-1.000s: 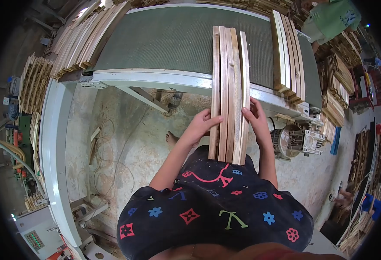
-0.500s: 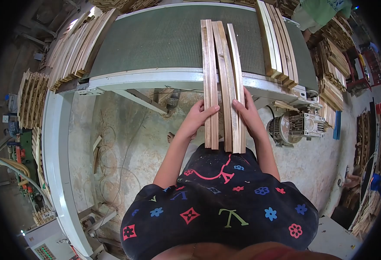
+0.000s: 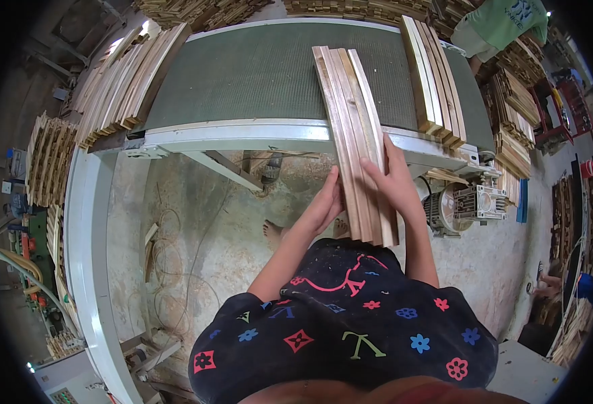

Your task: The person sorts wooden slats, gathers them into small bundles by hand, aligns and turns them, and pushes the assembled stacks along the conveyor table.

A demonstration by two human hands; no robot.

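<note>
A bundle of several wooden strips [image 3: 352,128] lies between my hands, long sides together, slanting from the conveyor's near edge down toward my lap. My left hand [image 3: 327,200] presses along the bundle's left side, its thumb upright against the outer strip; its fingertips are partly hidden. On the right side, my right hand [image 3: 392,176] grips the strips, thumb on top and fingers around the outer edge. The far ends of the strips rise over the green conveyor belt [image 3: 256,74], and the near ends are above my dark patterned clothing [image 3: 350,323].
Rows of wooden strips rest on the belt at left [image 3: 135,81] and right [image 3: 434,84]. A motor [image 3: 455,207] sits below the conveyor's right end. Stacked wood [image 3: 57,158] stands at far left. Another person in a green shirt [image 3: 515,23] is at the upper right.
The strips, earlier in separate groups with gaps, are now pressed together and tilted. My left thumb has come off their top, and the bundle sits slightly nearer to me.
</note>
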